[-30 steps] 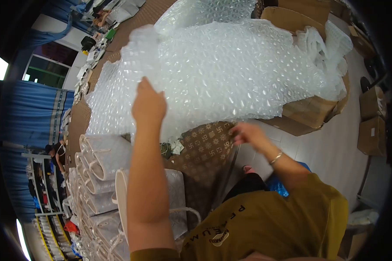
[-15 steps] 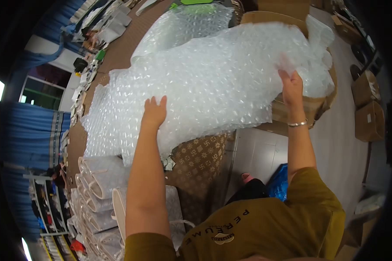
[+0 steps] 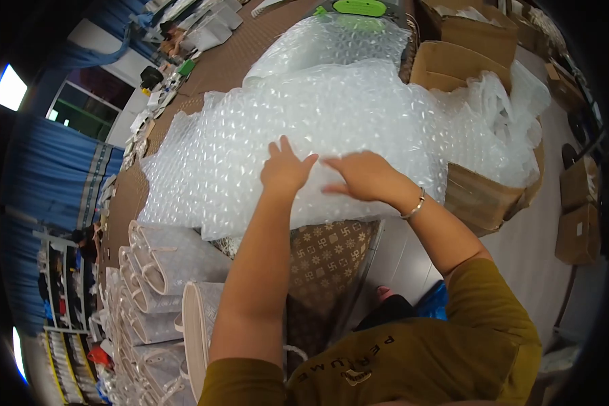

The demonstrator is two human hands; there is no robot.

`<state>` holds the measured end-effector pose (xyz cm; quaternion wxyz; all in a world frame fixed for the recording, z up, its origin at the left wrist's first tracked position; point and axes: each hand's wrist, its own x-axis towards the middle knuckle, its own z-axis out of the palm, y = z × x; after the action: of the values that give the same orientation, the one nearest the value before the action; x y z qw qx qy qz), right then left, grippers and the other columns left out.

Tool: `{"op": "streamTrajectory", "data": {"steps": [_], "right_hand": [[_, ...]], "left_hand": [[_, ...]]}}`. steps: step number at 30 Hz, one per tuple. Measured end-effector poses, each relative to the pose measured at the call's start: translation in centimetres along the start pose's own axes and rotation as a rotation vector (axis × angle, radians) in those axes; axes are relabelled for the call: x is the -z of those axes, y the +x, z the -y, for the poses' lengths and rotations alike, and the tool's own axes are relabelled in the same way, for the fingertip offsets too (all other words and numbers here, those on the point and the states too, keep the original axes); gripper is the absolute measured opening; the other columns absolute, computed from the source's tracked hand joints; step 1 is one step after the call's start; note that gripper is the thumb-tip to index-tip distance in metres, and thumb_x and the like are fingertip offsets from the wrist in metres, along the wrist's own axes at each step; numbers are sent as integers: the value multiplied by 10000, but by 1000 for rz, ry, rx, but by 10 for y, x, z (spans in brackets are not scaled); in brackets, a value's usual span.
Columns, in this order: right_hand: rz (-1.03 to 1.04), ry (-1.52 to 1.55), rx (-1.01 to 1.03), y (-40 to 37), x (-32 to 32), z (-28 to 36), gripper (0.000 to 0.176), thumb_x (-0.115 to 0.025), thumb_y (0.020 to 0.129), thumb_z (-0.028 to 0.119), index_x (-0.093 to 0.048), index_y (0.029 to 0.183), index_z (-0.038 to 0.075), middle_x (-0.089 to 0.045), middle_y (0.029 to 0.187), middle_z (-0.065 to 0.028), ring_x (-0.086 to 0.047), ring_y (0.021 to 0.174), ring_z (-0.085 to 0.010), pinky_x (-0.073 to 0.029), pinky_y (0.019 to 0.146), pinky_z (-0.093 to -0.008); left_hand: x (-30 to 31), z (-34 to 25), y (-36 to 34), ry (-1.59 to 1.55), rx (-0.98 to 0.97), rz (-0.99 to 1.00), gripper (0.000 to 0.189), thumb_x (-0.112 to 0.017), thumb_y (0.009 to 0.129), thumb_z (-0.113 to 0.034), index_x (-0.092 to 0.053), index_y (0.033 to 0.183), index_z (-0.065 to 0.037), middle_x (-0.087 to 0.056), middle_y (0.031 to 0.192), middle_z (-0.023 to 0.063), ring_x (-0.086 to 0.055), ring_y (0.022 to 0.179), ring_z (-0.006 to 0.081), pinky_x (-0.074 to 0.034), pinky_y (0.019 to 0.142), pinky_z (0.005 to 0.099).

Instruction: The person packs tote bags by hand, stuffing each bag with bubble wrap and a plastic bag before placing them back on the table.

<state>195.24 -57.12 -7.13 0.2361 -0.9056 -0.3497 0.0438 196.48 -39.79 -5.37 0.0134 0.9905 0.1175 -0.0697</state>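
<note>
A large sheet of bubble wrap (image 3: 230,155) lies spread over the table, its right end trailing into a cardboard box. My left hand (image 3: 287,166) rests on the middle of the sheet with fingers spread. Close beside it, my right hand (image 3: 365,177) reaches in from the right, fingers stretched out and apart, a little blurred, over the same sheet. Neither hand grips anything. Behind this sheet sits another piece of bubble wrap (image 3: 331,47).
Several pale handbags (image 3: 176,257) stand in rows at the table's near left. An open cardboard box (image 3: 480,196) with bubble wrap in it is at the right. A patterned brown tablecloth (image 3: 331,257) hangs at the front. More boxes (image 3: 578,233) stand on the right floor.
My right hand has come from the sheet's right end to its middle, beside my left hand. The right part of the bubble wrap has settled down. The camera view has shifted somewhat.
</note>
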Motion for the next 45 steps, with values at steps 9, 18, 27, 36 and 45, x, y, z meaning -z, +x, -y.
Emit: {"op": "streamTrajectory", "data": {"steps": [9,18,27,36,45], "right_hand": [[-41,178,-209,70,-29,3,566,-331,871,546,-282,1352,251,-599,899,-134,-582,854,-291,-462,729,-387],[8,121,-235,66,-24,9,543,-349,882,506,-304,1341,219,-624,908,-55,-591,879,-230,-465,704,-356],[-241,420,-57,33,-25,-9,534,-471,865,388,-352,1314,126,-580,1029,-167,-529,974,-339,-415,842,-399],[-461,1413,-833,-73,-60,-129,472,-593,807,391,-532,1033,-19,-569,817,-107,-541,765,-176,-461,698,-302],[-500,1736,-129,-43,-77,-65,359,-459,885,285,-536,1112,17,-577,1036,-99,-552,939,-152,-475,783,-302]], "left_hand": [[47,105,24,-619,-7,29,718,-526,787,-499,-399,1248,37,-381,1297,216,-428,1153,349,-363,939,400],[78,181,-23,-806,366,113,734,-624,757,-442,-382,1236,60,-498,1151,190,-503,1043,281,-427,837,402],[112,-32,-77,-90,-399,-399,453,-533,757,-162,-433,1156,28,-515,1115,208,-554,921,372,-441,810,421],[33,-110,-84,-128,-474,-276,235,-461,756,-35,-474,982,32,-465,1004,208,-570,822,365,-471,715,434],[-12,-87,-85,-296,-643,-25,180,-588,685,-174,-647,752,-17,-608,925,184,-579,865,333,-471,752,403]]}}
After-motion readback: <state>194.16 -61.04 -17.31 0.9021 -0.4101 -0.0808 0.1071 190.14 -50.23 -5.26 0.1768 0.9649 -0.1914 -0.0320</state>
